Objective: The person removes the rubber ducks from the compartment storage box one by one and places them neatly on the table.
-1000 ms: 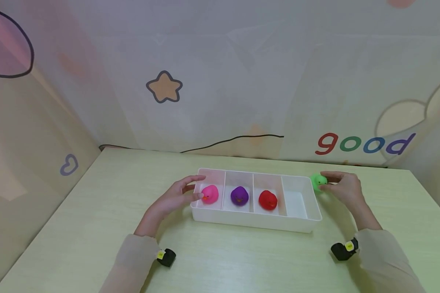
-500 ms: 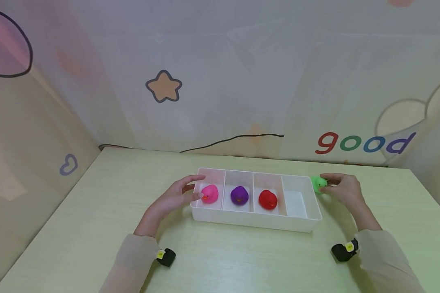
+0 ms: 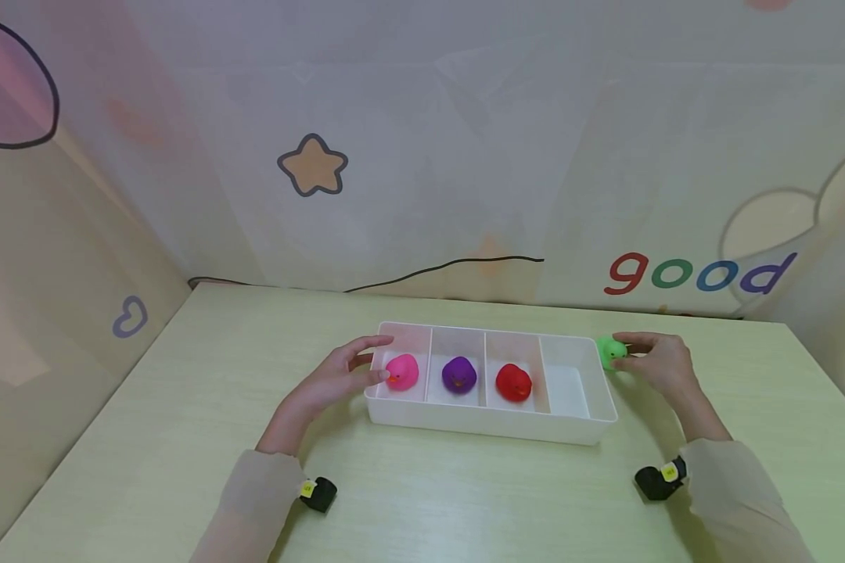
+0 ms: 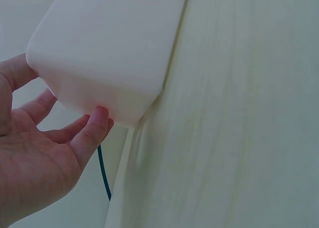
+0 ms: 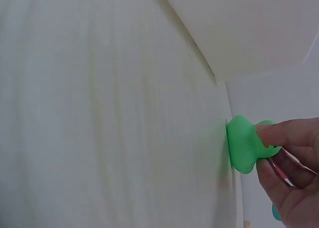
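Observation:
A white divided tray point(image 3: 486, 422) stands on the table. Its compartments hold, left to right, a pink rubber duck point(image 3: 403, 372), a purple rubber duck point(image 3: 459, 375) and a red rubber duck point(image 3: 513, 382); the rightmost one holds nothing. My left hand point(image 3: 331, 383) grips the tray's left end, thumb and index finger over the rim; the left wrist view shows other fingertips against the outer end wall point(image 4: 79, 88). With thumb and fingers, my right hand point(image 3: 665, 363) pinches a green rubber duck point(image 5: 241, 144) just outside the tray's right end, its base at the table surface.
The pale wooden table point(image 3: 465, 500) extends around the tray, with a printed backdrop point(image 3: 465, 180) rising behind its far edge. Each wrist carries a small black camera, such as the right one point(image 3: 658, 482).
The green duck's head has dipped slightly in my right hand since a second ago. The left hand, the tray and the other ducks have stayed put.

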Tool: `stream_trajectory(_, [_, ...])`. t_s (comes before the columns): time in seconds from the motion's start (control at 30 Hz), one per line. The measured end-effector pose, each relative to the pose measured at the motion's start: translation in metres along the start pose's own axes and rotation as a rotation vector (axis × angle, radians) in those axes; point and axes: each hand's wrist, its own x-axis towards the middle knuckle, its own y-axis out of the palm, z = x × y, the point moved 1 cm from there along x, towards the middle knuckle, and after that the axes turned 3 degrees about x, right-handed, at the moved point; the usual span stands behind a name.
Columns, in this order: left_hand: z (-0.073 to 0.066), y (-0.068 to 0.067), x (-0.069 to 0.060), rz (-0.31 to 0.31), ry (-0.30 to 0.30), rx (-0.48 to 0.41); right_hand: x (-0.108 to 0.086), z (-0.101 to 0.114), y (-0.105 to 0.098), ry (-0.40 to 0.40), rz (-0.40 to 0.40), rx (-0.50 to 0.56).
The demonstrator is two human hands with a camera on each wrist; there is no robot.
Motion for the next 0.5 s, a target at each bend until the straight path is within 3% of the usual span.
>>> stream_trajectory(0.17, [0.000, 0.001, 0.000, 0.006, 0.004, -0.007, -0.006, 0.005, -0.005, -0.007, -0.015, 0.040])
stream_trajectory(0.5, [-0.001, 0.000, -0.001, 0.014, 0.007, -0.025, -0.019, 0.028, -0.009, -0.117, -0.081, 0.148])
